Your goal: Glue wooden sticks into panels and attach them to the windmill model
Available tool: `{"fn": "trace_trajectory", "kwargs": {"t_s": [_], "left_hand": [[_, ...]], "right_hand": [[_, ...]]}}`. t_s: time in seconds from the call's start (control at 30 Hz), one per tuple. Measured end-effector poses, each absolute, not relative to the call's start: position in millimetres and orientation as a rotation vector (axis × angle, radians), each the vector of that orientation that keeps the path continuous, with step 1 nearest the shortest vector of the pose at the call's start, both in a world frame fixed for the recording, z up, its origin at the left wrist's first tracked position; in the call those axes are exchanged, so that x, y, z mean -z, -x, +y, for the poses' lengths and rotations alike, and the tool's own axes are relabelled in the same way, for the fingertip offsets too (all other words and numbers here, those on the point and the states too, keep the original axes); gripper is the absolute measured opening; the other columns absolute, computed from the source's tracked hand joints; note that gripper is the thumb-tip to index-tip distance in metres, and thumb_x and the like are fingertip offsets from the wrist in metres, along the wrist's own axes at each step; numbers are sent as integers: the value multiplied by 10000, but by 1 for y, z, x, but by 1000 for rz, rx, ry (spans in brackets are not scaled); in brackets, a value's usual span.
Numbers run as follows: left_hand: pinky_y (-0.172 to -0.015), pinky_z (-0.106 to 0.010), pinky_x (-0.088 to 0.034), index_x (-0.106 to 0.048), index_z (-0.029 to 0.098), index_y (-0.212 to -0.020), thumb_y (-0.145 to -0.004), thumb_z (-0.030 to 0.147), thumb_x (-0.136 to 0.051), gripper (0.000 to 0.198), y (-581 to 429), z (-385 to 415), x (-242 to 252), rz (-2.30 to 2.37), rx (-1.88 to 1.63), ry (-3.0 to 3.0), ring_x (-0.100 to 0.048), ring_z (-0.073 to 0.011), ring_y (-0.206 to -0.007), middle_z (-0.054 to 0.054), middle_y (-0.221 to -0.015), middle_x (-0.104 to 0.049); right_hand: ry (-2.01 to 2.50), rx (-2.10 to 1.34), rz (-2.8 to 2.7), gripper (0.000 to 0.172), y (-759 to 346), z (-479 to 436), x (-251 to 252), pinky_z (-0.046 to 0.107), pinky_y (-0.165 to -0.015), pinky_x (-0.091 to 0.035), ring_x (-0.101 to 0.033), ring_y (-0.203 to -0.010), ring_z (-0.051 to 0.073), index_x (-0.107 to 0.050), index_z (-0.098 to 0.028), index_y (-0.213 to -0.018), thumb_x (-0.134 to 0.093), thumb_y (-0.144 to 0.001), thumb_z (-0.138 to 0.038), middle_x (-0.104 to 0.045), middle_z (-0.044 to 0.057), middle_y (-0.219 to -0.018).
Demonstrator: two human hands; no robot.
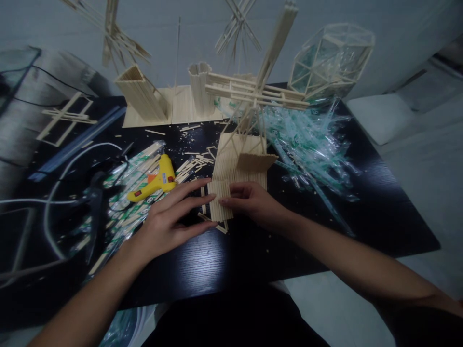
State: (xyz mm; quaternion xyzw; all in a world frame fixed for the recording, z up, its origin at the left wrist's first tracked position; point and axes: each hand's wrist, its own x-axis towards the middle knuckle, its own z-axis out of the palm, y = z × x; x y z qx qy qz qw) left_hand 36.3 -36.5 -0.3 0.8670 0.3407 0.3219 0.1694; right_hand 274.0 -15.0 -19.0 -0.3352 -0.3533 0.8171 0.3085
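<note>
A small panel of wooden sticks (219, 205) stands between my hands at the near end of a stick-built base (226, 159). My left hand (175, 217) grips the panel's left side, thumb low and fingers along the edge. From the right, my right hand (255, 205) pinches the same panel with thumb and fingertips. On the base stands a windmill model (255, 96) with crossed stick blades, and a flat stick piece (255, 162) rises from its right part. Loose sticks lie under and beside my left fingers.
Left of my hands, a yellow glue gun (155, 180) lies on stick packets (126, 217), near a white cable (47, 212). Crumpled plastic wrappers (307, 144) cover the table's right. Behind stand stick towers (144, 99) and a round stick frame (331, 60).
</note>
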Motion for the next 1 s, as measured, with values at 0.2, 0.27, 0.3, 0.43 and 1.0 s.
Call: {"fn": "trace_trajectory", "kwargs": {"t_s": [0.2, 0.27, 0.3, 0.43, 1.0], "left_hand": [[-1078, -462, -575, -668, 179, -1294, -847, 250, -831, 481, -36, -37, 1, 951, -912, -2478, -655, -295, -1305, -183, -1453, -630], [-1082, -470, -572, -663, 183, -1297, -847, 251, -832, 486, -36, -37, 2, 954, -911, -2482, -655, -293, -1303, -181, -1452, -629], [-1084, -470, -570, -661, 182, -1298, -846, 251, -833, 488, -35, -37, 2, 955, -910, -2486, -656, -290, -1301, -181, -1451, -629], [-1091, -455, -563, -660, 170, -1290, -837, 249, -842, 494, -35, -38, 2, 949, -915, -2493, -657, -281, -1295, -184, -1446, -628], [-1105, -473, -542, -568, 174, -1383, -788, 395, -879, 706, -36, -37, 2, 1021, -852, -2495, -628, -305, -1324, -189, -1452, -617]], "right_hand": [[904, -2138, -951, 334, -274, -16, 20, 271, -795, -575, -744, -770, 151, -799, -165, -928, -933, -716, -387, -807, 23, -844], [900, -2139, -942, 327, -274, -16, 21, 260, -781, -569, -739, -769, 145, -802, -162, -919, -937, -711, -375, -805, 25, -838], [896, -2142, -935, 326, -274, -16, 21, 255, -775, -565, -737, -765, 141, -803, -160, -919, -938, -710, -371, -804, 25, -832], [895, -2159, -922, 339, -274, -17, 22, 251, -771, -561, -735, -757, 134, -802, -160, -937, -936, -716, -379, -801, 23, -825], [871, -2182, -925, 320, -272, -16, 21, 240, -759, -539, -717, -751, 125, -781, -148, -894, -926, -729, -381, -782, 18, -804]]}}
